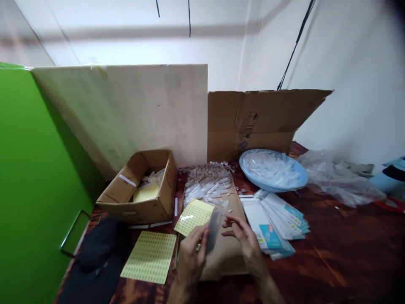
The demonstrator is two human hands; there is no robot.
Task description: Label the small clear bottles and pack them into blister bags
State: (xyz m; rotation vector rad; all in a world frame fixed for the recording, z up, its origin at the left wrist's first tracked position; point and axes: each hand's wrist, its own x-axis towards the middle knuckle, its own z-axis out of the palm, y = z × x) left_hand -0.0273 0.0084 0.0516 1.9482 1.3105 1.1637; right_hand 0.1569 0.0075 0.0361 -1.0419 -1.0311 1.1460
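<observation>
Blurrily, a thin plastic piece [215, 231] tilted above the cardboard [228, 258], partly hidden by the left hand [193, 248], whose grip pinched it between thumb and fingers. Just beside it, the right hand [242, 234] held its grip loosely spread. The piece looked translucent grey; beyond lay a yellow label sheet [194, 214].
</observation>
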